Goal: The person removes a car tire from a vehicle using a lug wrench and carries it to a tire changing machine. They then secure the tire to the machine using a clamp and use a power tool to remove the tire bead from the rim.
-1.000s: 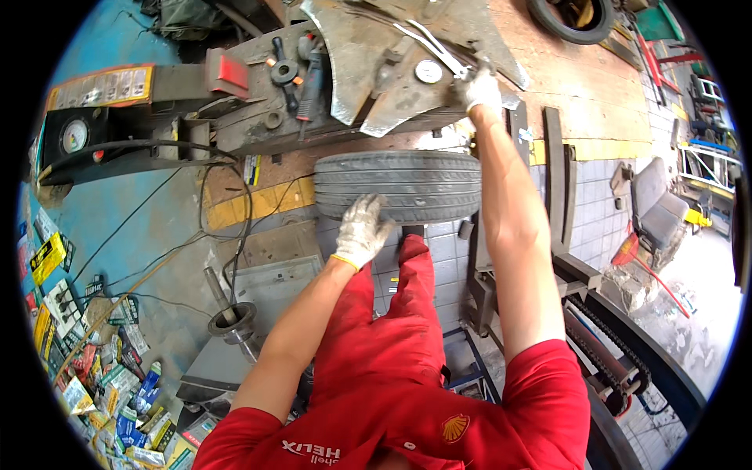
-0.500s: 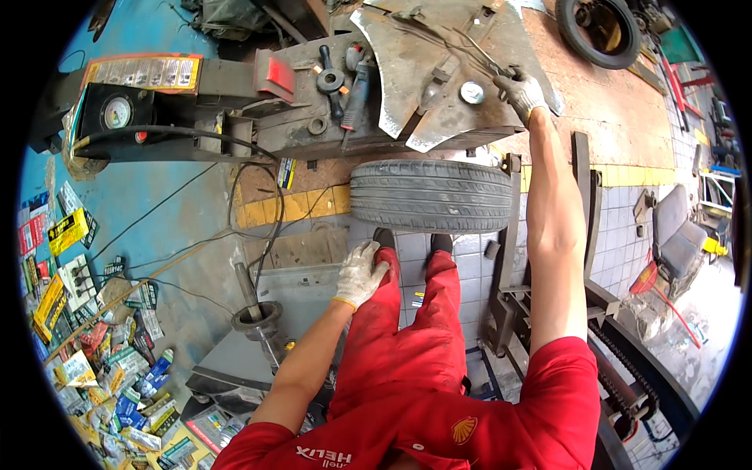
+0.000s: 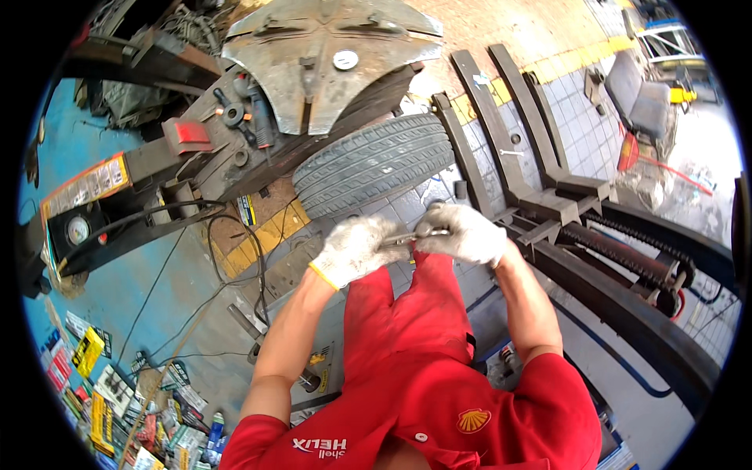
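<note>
My left hand (image 3: 359, 244) and my right hand (image 3: 460, 233), both in pale work gloves, meet above my red-trousered legs, closed on a slim metal tool (image 3: 403, 240); its exact shape is partly hidden by the fingers. Just beyond them a worn tyre (image 3: 372, 166) stands on its tread on the tiled floor. Behind it is the scuffed metal turntable (image 3: 274, 70) of a machine, with a small white round piece (image 3: 345, 59) on top. Left of the turntable lie a black-handled tool (image 3: 232, 115) and a power tool (image 3: 261, 110).
A machine housing with a pressure gauge (image 3: 77, 229) and loose cables (image 3: 258, 258) are at left. Many flattened coloured packs (image 3: 106, 388) cover the lower left. Steel arms (image 3: 493, 133) and a chain-driven frame (image 3: 619, 251) occupy the right, with a grey seat (image 3: 638, 102) beyond.
My right hand has come down from the turntable with the metal tool, and my left hand has joined it there. The view has turned, shifting the turntable leftward.
</note>
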The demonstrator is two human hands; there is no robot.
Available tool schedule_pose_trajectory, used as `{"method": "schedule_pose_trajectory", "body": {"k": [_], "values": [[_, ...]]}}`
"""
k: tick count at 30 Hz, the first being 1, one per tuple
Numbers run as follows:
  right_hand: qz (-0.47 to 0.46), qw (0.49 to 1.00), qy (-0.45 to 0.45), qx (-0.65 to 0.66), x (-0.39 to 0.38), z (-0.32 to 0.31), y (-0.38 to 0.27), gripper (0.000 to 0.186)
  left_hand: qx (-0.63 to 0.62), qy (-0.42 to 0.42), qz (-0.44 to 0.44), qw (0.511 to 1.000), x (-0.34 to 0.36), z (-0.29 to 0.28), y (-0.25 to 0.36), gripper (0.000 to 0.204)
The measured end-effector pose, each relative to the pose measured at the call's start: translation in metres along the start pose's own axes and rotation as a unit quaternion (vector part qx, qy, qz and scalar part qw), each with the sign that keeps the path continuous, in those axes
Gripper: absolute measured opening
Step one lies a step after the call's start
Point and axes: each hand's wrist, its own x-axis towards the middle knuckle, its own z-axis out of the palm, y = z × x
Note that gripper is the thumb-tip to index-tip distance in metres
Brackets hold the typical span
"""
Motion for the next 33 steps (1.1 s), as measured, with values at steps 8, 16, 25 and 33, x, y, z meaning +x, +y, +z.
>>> {"method": "schedule_pose_trajectory", "body": {"k": [8,16,25,33], "values": [[0.209,0.822,0.274,0.453,-0.07,0.132,0.183,0.05,-0.446,-0.053,-0.226,0.865,0.009,0.198,0.002,0.051],[0.312,0.639,-0.072,0.7,-0.135,0.174,0.259,0.049,-0.587,0.008,-0.444,0.677,0.063,0.328,0.026,0.07],[0.32,0.773,-0.01,0.548,-0.131,0.155,0.312,0.031,-0.032,0.204,-0.244,0.948,0.118,0.281,-0.035,0.036],[0.262,0.928,-0.022,0.265,-0.052,0.143,0.399,0.046,0.466,0.366,0.025,0.805,0.228,0.225,-0.118,0.042]]}}
